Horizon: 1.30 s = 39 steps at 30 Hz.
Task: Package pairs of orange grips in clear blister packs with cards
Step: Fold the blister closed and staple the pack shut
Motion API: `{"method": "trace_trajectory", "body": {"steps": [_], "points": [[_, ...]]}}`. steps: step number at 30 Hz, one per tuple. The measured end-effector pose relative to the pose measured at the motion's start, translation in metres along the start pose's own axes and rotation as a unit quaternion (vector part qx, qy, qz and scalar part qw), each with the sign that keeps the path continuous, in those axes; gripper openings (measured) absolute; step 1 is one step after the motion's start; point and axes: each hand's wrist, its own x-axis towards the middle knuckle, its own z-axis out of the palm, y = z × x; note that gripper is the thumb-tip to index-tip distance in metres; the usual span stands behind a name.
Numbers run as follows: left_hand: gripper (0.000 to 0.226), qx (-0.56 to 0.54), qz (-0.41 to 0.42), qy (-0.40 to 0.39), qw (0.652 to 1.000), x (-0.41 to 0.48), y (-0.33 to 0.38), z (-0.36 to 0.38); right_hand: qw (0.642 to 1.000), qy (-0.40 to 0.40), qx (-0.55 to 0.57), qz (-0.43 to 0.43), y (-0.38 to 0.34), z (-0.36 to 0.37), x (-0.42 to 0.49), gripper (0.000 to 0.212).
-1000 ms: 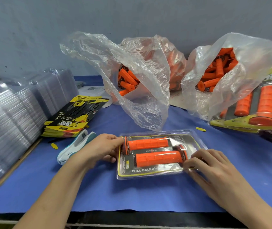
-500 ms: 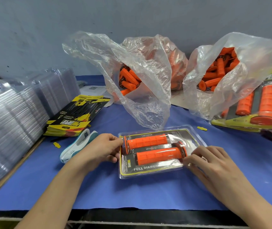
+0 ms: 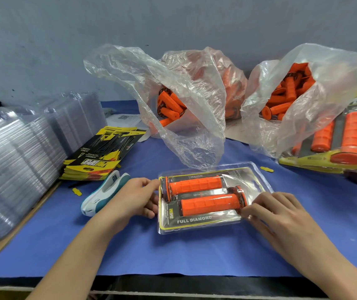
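Blister pack [image 3: 199,226] lies pinched between left hand [image 3: 136,198] and right hand [image 3: 281,213].

Blue-covered table [image 3: 195,256] with blister pack [image 3: 201,223], stapler [image 3: 105,195], cards [image 3: 99,161] (stacked)

The blister pack [image 3: 197,230] is clear, glossy plastic that throws glare. The two grips [image 3: 210,204] inside it look matt, rubbery and block-textured. Under it lies a matt blue sheet [image 3: 173,256]. Behind it, the bags [image 3: 191,126] are thin, crinkled plastic film. Left of it, the cards [image 3: 99,158] are smooth printed paperboard and the stapler [image 3: 105,197] is smooth plastic.
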Motion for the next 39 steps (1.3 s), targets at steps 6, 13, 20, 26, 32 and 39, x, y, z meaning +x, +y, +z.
{"method": "trace_trajectory", "body": {"steps": [6, 13, 20, 26, 32, 39], "points": [[0.03, 0.062, 0.011, -0.018, 0.998, 0.011, 0.0, -0.003, 1.0, -0.007, 0.006, -0.003, 0.001, 0.002, -0.001, 0.008], [0.026, 0.076, 0.016, -0.015, 0.997, 0.016, -0.001, -0.002, 1.0, -0.016, 0.019, 0.001, -0.001, 0.0, 0.0, 0.006], [0.032, 0.005, -0.015, -0.06, 0.998, 0.011, -0.002, 0.001, 0.99, -0.041, 0.122, 0.065, -0.011, -0.005, 0.002, 0.011], [0.031, 0.014, -0.002, -0.012, 1.0, 0.009, -0.002, 0.007, 0.989, -0.036, 0.125, 0.073, -0.014, -0.009, 0.004, 0.007], [0.028, 0.031, 0.001, 0.01, 0.999, 0.018, 0.002, 0.007, 0.987, -0.05, 0.138, 0.072, -0.013, -0.009, 0.004, 0.006], [0.028, 0.107, 0.051, 0.034, 0.992, 0.026, 0.003, 0.008, 0.988, -0.033, 0.131, 0.074, -0.012, -0.01, 0.003, 0.011]]}}
